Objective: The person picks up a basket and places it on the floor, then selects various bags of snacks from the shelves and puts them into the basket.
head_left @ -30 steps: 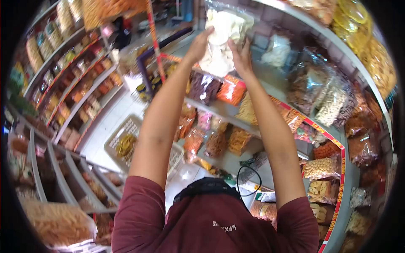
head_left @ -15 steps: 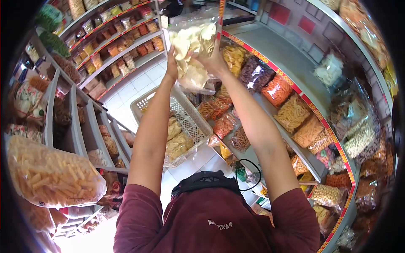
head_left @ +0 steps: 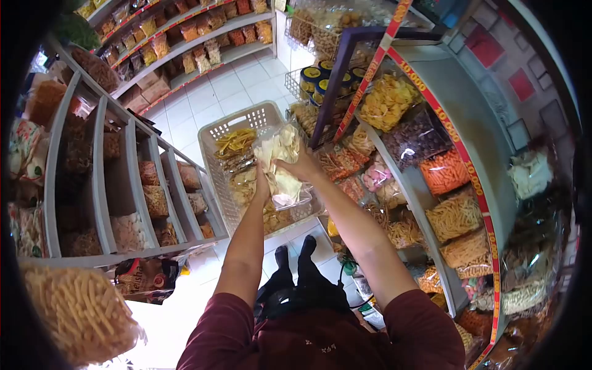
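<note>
Between my two hands is a clear plastic bag of pale chips (head_left: pixel 280 163), which overlaps the right side of a beige plastic basket (head_left: pixel 216 203). My left hand (head_left: pixel 263 185) grips the bag's left side. From the right, my right hand (head_left: pixel 302 165) is closed on it with the thumb across its front. Inside the basket, bags of yellow snacks (head_left: pixel 234 143) lie at the far end, and bags of pale yellow chips (head_left: pixel 245 185) lie nearer. The held bag hides part of the basket's inside.
Grey shelves with snack bags (head_left: pixel 456 216) stand close on my right, edged with red price strips (head_left: pixel 459 145). Another grey rack (head_left: pixel 126 185) runs along my left. A big bag of stick snacks (head_left: pixel 80 314) is at lower left. White floor tiles (head_left: pixel 216 92) show behind the basket.
Both hands have brought the bag of chips down and toward me, from up beside the shelf to over the basket. My view has tilted, showing my feet and more of the basket.
</note>
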Demonstrator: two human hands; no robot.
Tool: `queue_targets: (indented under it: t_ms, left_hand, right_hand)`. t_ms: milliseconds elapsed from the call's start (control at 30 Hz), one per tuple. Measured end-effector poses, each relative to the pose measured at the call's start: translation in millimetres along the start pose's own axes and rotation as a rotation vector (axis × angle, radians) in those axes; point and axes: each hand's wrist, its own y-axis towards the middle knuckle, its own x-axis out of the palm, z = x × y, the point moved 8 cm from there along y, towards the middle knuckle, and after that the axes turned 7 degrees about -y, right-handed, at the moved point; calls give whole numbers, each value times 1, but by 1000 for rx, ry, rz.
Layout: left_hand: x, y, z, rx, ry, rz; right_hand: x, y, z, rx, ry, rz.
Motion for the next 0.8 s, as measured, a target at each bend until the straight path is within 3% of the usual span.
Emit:
queue_targets:
  t_ms: [233, 267, 367, 467, 567, 667, 800]
  left_hand:
    - [-92, 27, -98, -85, -102, 73]
    - [-91, 18, -110, -192, -163, 145]
    - [-149, 51, -167, -173, -95, 126]
    - [-154, 44, -184, -132, -97, 315]
    - [-201, 43, -180, 9, 714, 496]
    - [-162, 25, -134, 26, 891, 563]
    - [-165, 26, -120, -49, 1125, 653]
  right_hand:
    - [87, 18, 47, 56, -154, -222]
    - [96, 19, 53, 60, -167, -195]
    - [123, 25, 75, 83, -205, -193]
    - [130, 24, 77, 57, -303, -203]
    - [138, 20, 76, 59, -309, -248]
    - [158, 19, 87, 84, -285, -196]
    - [164, 15, 91, 63, -281, -191]
